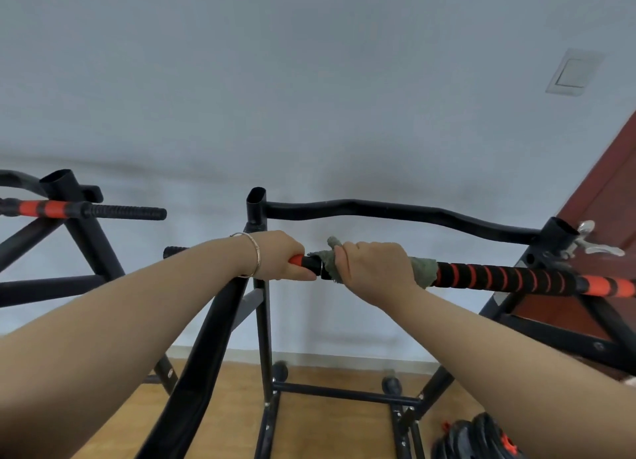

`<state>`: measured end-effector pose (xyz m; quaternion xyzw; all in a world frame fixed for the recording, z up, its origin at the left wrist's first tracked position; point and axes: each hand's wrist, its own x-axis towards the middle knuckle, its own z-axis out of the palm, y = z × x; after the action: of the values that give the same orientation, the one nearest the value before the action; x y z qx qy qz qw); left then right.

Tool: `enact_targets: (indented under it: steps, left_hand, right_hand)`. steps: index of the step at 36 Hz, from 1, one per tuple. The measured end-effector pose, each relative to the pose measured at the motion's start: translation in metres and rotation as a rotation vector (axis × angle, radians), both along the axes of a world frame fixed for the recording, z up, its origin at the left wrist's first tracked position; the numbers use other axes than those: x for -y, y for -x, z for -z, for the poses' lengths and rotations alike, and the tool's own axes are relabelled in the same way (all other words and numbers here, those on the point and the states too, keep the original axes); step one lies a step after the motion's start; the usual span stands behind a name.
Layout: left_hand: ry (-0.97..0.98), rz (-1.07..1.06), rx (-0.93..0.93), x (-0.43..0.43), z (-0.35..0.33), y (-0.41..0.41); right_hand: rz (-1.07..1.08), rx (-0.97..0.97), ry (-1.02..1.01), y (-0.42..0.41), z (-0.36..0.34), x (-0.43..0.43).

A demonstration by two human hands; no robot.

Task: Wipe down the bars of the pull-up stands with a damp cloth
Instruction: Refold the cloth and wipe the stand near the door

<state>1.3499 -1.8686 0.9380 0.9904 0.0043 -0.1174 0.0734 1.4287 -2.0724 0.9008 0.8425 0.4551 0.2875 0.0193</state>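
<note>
Fingers of the right hand (373, 269) clench a grey-green cloth (422, 268) wrapped round the black-and-orange padded bar (499, 279), cloth ends showing either side of the fist. Just beside it, the left hand (280, 259) grasps the same bar bare. Behind runs a curved black top bar (395, 211); weight plates (481, 436) lie on the floor (327, 431).

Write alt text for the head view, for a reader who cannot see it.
The right hand grips a grey-green cloth wrapped round the red-and-black padded bar of a black pull-up stand, while the left hand grips the same bar just beside it. A second stand is at the left, before a pale wall.
</note>
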Motion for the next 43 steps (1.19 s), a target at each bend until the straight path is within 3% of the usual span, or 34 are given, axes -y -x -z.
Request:
enact_targets:
  steps: [3, 6, 9, 11, 13, 16, 20, 23, 26, 30, 33, 38, 41, 43]
  left_hand:
    - [-0.128, 0.022, 0.065, 0.003, 0.004, 0.001]
    - [-0.302, 0.034, 0.175, 0.007, 0.012, 0.007]
    - [-0.405, 0.035, 0.288, 0.011, 0.024, 0.013]
    - [-0.387, 0.029, 0.252, 0.011, 0.02, 0.014]
    - [-0.295, 0.023, 0.129, 0.01, 0.008, 0.012]
    - [-0.099, 0.015, -0.008, 0.006, -0.006, 0.004]
    - [0.037, 0.012, -0.067, 0.006, -0.005, -0.007]
    - [-0.019, 0.047, -0.025, 0.006, 0.001, -0.011]
    - [-0.094, 0.074, 0.036, 0.006, 0.006, -0.01]
    - [-0.176, 0.072, 0.069, 0.009, 0.006, -0.009]
    - [-0.252, 0.068, 0.092, 0.012, 0.006, -0.008]
    - [-0.404, 0.049, 0.167, 0.015, 0.011, -0.001]
    - [-0.465, 0.041, 0.213, 0.018, 0.014, 0.003]
    - [-0.459, 0.036, 0.212, 0.018, 0.013, 0.004]
  right_hand:
    - [0.003, -0.196, 0.195, -0.008, -0.015, -0.011]
    - [0.133, -0.719, 0.304, -0.011, -0.044, -0.021]
    - [0.236, -1.077, 0.292, -0.019, -0.055, -0.024]
    - [0.268, -1.171, 0.279, -0.02, -0.054, -0.023]
    - [0.249, -1.123, 0.268, -0.021, -0.051, -0.025]
    - [0.167, -0.894, 0.292, -0.017, -0.045, -0.027]
    - [0.014, -0.125, 0.275, -0.005, -0.01, -0.014]
    - [-0.01, 0.029, -0.035, -0.002, 0.006, 0.0]
    - [-0.031, 0.017, -0.153, -0.003, 0.008, 0.011]
    - [-0.044, -0.036, 0.275, -0.012, -0.003, 0.009]
    - [0.048, -0.321, 0.247, -0.018, -0.023, -0.005]
    - [0.223, -1.059, 0.283, -0.038, -0.046, -0.014]
    - [0.246, -1.18, 0.275, -0.048, -0.049, -0.015]
    - [0.214, -1.086, 0.288, -0.047, -0.049, -0.013]
